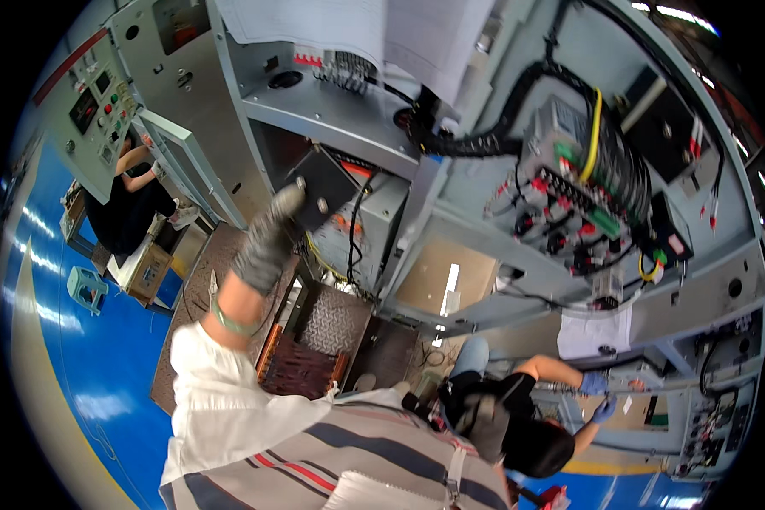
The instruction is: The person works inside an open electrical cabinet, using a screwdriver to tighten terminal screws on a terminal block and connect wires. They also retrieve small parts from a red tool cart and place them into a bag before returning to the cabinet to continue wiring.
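Note:
My left hand [270,236], in a dark grey glove with a paler fingertip area, reaches up into the open cabinet. It is closed on the edge of a flat black panel [325,189], which stands tilted in the opening and carries a small bright knob-like part. Some of my fingers are hidden behind the panel. Beside the panel, inside the bay, sits a grey metal box [384,223] with black cables and orange parts. My right hand does not show.
A wired terminal unit [582,183] hangs on the cabinet's right side. Paper sheets [331,24] hang overhead. A cabinet door with buttons [89,110] stands open at left, near a seated person [123,212]. Another person in blue gloves [506,421] works at lower right. A blue stool [87,289] stands at left.

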Motion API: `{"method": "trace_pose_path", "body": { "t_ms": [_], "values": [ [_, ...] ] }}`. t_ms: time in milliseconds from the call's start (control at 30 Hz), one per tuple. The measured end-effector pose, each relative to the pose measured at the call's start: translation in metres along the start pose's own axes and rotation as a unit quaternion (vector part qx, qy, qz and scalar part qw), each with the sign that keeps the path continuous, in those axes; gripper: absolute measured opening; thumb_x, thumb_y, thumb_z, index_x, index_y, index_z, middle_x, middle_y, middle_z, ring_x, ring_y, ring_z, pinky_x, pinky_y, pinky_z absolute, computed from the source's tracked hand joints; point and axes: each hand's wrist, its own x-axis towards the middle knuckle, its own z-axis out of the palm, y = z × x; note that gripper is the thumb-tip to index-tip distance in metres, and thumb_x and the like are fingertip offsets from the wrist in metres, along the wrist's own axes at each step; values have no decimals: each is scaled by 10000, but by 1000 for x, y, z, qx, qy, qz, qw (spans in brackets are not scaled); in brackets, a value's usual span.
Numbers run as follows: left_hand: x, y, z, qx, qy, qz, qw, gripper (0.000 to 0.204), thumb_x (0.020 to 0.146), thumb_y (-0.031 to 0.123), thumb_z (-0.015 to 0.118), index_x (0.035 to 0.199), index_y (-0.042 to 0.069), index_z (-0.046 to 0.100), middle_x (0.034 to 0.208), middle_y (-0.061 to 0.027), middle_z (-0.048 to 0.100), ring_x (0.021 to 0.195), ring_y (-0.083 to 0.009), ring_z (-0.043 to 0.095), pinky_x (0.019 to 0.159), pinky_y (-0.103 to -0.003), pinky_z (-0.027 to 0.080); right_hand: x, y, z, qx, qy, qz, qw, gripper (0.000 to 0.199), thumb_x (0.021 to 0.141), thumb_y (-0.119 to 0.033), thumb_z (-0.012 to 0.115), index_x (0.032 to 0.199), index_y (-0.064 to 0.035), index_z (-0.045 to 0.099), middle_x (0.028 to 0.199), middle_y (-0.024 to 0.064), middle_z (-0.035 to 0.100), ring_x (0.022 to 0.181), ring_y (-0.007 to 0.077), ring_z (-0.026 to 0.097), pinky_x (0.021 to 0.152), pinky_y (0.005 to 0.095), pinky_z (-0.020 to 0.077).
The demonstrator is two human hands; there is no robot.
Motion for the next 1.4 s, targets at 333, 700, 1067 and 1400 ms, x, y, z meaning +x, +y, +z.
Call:
{"method": "trace_pose_path", "body": {
  "t_ms": [333,700,1067,1400],
  "values": [
    [-110,-137,121,-375,-136,-341,851,742,773,571,578,1301,73,427,1216,-136,546,1107,-294,530,907,-428,459,53,-108,-44,449,-28,-54,892,713,640,-219,786,1224,31,463,1046,100,544,898,168,522,752,280,446],
    [-118,-184,161,-311,-190,-374,853,531,875,421,507,1242,39,465,1143,-165,552,940,-275,577,824,-367,503,31,-113,-102,118,53,-154,980,932,466,-384,836,1200,46,454,991,164,543,783,246,620,700,349,519],
    [-94,-192,162,-150,-223,-393,880,807,733,615,584,1269,31,434,1045,-150,576,806,-249,564,620,-362,463,23,-95,-149,-73,103,-133,983,933,518,-528,775,1227,1,477,1020,211,534,945,361,551,832,427,462],
    [-71,-203,150,-248,-376,-337,827,872,635,413,768,1308,2,395,1208,-170,536,1108,-312,533,900,-436,467,23,-79,-154,73,206,-142,965,789,584,-374,803,1216,-6,507,1076,128,559,898,229,573,781,346,483]
  ]
}}
